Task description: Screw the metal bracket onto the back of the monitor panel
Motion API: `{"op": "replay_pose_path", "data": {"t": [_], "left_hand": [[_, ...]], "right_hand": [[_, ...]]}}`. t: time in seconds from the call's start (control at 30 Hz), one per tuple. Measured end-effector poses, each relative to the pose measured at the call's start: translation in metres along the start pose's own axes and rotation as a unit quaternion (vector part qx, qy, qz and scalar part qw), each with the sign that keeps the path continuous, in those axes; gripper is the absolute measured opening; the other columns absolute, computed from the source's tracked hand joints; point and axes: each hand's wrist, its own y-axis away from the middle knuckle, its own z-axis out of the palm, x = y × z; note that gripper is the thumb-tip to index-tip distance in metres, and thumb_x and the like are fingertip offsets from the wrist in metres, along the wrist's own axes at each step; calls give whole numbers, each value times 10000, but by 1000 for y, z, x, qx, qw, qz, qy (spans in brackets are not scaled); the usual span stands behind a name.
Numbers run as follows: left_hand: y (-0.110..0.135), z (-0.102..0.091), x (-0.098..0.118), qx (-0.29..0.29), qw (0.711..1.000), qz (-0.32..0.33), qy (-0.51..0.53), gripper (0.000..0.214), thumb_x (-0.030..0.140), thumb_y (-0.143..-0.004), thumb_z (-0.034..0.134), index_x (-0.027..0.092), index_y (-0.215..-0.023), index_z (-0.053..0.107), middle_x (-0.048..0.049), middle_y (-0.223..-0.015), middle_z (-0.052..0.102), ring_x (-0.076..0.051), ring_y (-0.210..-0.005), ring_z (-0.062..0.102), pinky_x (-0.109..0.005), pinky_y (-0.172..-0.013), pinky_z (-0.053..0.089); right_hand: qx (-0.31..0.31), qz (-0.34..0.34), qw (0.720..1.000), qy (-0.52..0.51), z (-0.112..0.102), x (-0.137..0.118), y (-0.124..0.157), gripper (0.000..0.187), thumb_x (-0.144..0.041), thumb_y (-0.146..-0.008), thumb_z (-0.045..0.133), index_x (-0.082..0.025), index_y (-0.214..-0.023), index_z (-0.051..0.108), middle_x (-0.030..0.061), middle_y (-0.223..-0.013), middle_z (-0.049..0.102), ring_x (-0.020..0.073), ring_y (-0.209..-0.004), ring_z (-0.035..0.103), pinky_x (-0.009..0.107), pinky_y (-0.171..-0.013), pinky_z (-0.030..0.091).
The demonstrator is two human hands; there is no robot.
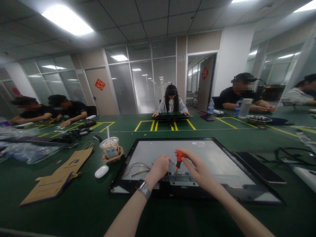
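A flat display panel [148, 149] with a black frame lies in front of me, its pale grey back facing up. My right hand [194, 161] holds a small orange and black screwdriver [179, 159] by its handle, tip pointing down at a metal bracket [181, 178] near the panel's front edge. Beside it, my left hand [161, 166] has its fingers curled at the bracket's left side; what they hold, if anything, is hidden. Thin coloured wires [138, 165] with a connector lie on the panel, left of that hand.
Left of the panel are an iced drink cup [109, 148] in a cardboard holder, a white oval case [101, 171] and a brown paper bag [58, 174]. A long black slab [260, 167] lies to the right. Several people sit around the green table [81, 214].
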Motion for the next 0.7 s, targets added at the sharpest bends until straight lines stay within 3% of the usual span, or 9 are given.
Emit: {"op": "replay_pose_path", "data": {"t": [0.17, 0.37, 0.5, 0.7], "left_hand": [[0, 3, -1, 23, 1000, 7, -14, 317, 115, -943, 372, 165, -1170, 589, -118, -1152, 644, -227, -1067, 602, -373, -974, 458], [0, -2, 1, -1, 1000, -12, -7, 349, 97, -949, 340, 189, -1172, 592, -83, -1132, 650, -197, -1052, 608, -349, -979, 461], [-1, -5, 2, -8, 1000, -23, 3, 340, 111, -958, 340, 189, -1152, 608, -85, -1133, 647, -192, -1060, 612, -334, -980, 460], [-1, -5, 3, -3, 1000, -12, -7, 335, 86, -938, 354, 165, -1142, 608, -102, -1106, 652, -211, -1043, 608, -355, -975, 461]], "right_hand": [[17, -10, 1000, 21, 3, -2, 1, 175, -264, -890, 635, -257, -1046, 711, 75, -975, 675, 234, -910, 659, 375, -822, 569], [61, 16, 998, -9, 7, 10, 2, 330, -193, -909, 554, -255, -1226, 625, 72, -1028, 708, 216, -932, 696, 378, -852, 597], [67, 20, 998, -11, 7, 14, 3, 308, -211, -910, 554, -245, -1205, 635, 77, -1040, 720, 218, -936, 704, 378, -847, 608], [34, 16, 999, -3, 4, 9, 2, 341, -206, -885, 586, -246, -1220, 633, 73, -1036, 732, 210, -869, 719, 368, -799, 623]]}}
